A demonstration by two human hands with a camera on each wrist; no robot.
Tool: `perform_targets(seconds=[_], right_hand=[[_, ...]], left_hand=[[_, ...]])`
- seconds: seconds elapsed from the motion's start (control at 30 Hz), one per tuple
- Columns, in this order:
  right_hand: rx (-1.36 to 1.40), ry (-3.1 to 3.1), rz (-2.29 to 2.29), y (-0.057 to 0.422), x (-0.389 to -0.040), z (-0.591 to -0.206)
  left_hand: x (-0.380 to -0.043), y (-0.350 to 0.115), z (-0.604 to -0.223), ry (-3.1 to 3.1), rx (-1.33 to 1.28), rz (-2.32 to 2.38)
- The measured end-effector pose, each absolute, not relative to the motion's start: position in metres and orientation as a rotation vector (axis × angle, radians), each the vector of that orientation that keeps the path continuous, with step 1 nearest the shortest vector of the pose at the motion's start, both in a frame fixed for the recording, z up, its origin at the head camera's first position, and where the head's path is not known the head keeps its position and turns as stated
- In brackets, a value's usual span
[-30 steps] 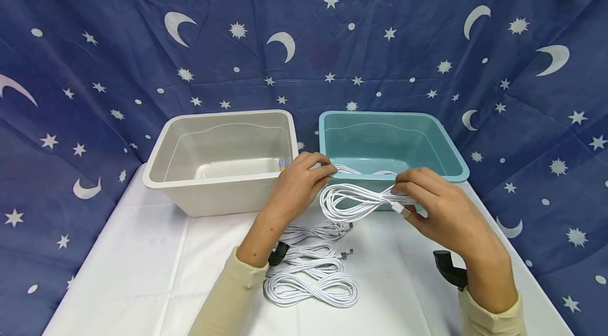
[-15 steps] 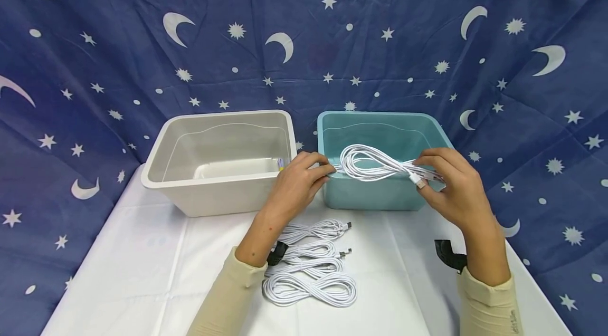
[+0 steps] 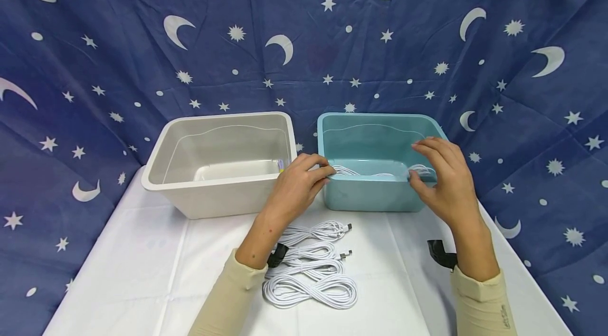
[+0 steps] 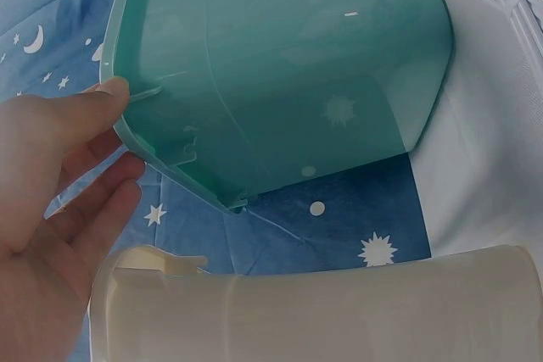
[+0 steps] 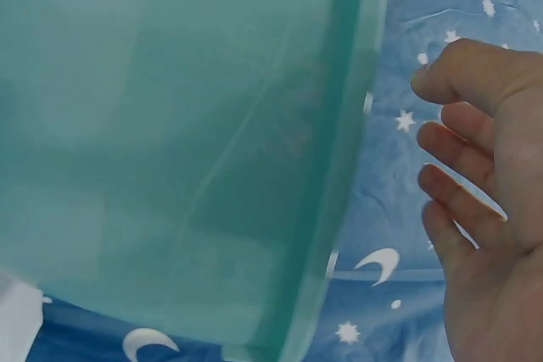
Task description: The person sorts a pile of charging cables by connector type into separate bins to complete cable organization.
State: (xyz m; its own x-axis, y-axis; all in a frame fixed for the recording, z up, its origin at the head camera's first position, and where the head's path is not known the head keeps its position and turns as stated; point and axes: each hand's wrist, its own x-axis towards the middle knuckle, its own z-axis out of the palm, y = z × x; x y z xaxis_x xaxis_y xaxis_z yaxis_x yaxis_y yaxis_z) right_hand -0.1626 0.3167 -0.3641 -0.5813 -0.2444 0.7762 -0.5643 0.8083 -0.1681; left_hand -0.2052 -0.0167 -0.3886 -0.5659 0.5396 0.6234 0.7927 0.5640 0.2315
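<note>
My left hand [image 3: 300, 180] pinches the front left corner rim of the teal plastic bin [image 3: 375, 196]. In the left wrist view its thumb [image 4: 106, 99] lies on one side of that rim, with fingers behind. Over the right front of the bin is my right hand [image 3: 444, 180], thumb and fingers apart and nothing between them. A coiled white cable [image 3: 421, 169] lies in the bin behind the right thumb. More white cable [image 3: 344, 170] shows inside near the left fingertips; the front wall hides the rest.
Left of the teal bin stands a light grey bin [image 3: 228, 193], with a small purple and yellow item at its right inner end. Several coiled white cables [image 3: 311, 291] lie on the white-covered table [image 3: 133, 272] in front. A blue star-and-moon cloth [image 3: 304, 35] hangs behind.
My right hand has carried a white cable bundle up over the teal bin's front rim and let it go inside. My left hand has stayed at the rim.
</note>
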Motion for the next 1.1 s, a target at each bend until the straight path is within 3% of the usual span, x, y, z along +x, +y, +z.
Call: perform_targets(seconds=[0.63, 1.1], right_hand=[[0.862, -2.222, 0.543, 0.272, -0.145, -0.361], [1.072, -2.299, 0.453, 0.223, -0.141, -0.382]], left_hand=[[-0.204, -0.017, -0.389, -2.329, -1.056, -0.697], [-0.204, -0.017, -0.390, -2.310, -1.066, -0.683]])
